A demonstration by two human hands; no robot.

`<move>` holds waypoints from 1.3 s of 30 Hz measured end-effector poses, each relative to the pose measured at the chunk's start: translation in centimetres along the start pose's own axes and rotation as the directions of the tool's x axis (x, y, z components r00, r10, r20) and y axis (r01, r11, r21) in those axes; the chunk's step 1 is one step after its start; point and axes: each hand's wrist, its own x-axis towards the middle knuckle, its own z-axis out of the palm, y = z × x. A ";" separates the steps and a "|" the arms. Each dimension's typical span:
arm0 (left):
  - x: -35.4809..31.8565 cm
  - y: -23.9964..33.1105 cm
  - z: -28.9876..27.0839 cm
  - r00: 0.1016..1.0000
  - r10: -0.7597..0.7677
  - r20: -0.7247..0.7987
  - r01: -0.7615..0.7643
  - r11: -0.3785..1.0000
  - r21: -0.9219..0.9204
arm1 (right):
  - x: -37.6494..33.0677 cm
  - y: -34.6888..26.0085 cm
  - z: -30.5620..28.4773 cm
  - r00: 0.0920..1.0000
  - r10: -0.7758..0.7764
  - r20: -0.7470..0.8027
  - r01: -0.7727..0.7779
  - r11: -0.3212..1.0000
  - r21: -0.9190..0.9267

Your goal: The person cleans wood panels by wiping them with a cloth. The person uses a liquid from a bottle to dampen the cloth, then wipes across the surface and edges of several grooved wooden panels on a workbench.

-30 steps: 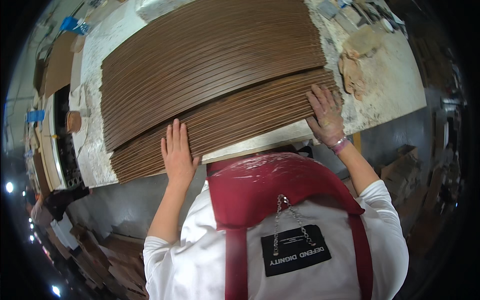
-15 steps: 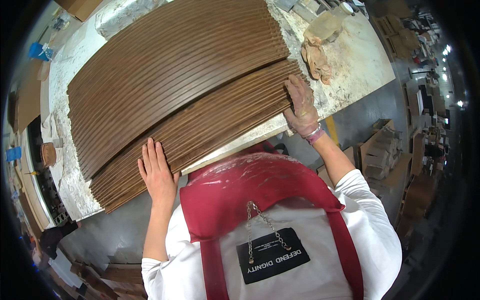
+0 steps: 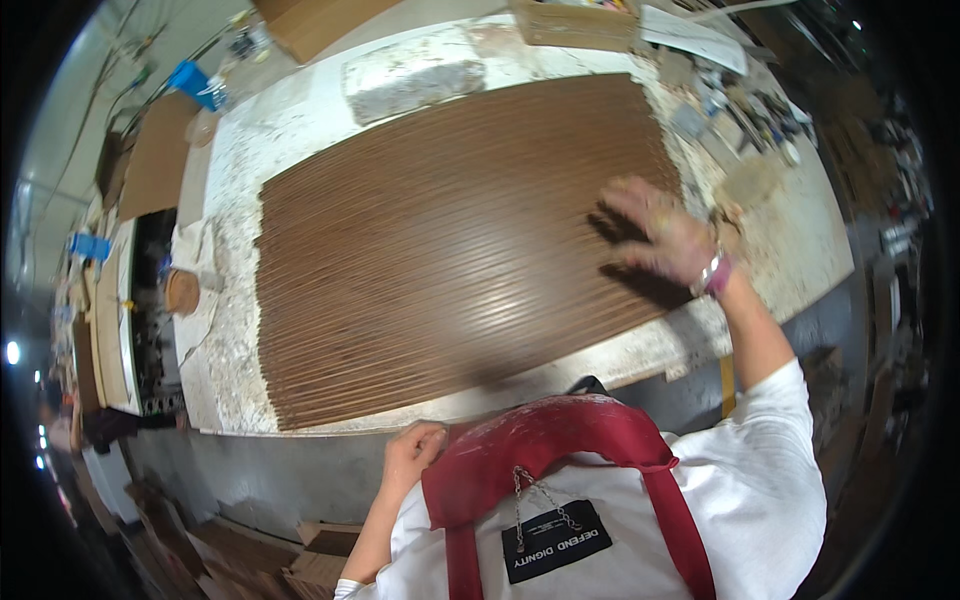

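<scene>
Long brown wooden slats lie side by side as one wide ribbed sheet on a whitish, stained worktable. Over the right end of the slats is my right hand, smeared with something pale, its fingers spread and nothing held. A dark shadow beneath suggests it is raised off the wood. My left hand is beside the red apron, just off the table's near edge. Its fingers are curled in and no object shows in them; whether they touch the apron I cannot tell.
A wrapped pale block sits behind the slats, with an open cardboard box farther back. Tools and scraps crowd the far right corner near a cloudy plastic bottle. At the left stands a round brown container.
The nearer group of slats has moved up against the rest, and the gap has closed. My left hand has come off the slats and curled; my right has lifted. The view has shifted.
</scene>
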 end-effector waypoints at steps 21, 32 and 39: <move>-0.2 0.7 4.9 0.923 -0.365 -0.119 0.112 0.553 -0.825 | 23.1 5.0 7.1 0.950 0.243 -0.198 -0.248 0.969 -0.002; -3.4 -4.8 2.0 0.925 -0.370 -0.088 0.210 0.689 -0.693 | 15.5 2.8 8.7 0.882 0.299 -0.365 -0.302 0.952 0.051; -5.8 -7.0 -0.2 0.929 -0.357 -0.095 0.239 0.777 -0.583 | 7.7 0.4 10.2 0.813 0.421 -0.401 -0.470 0.882 -0.026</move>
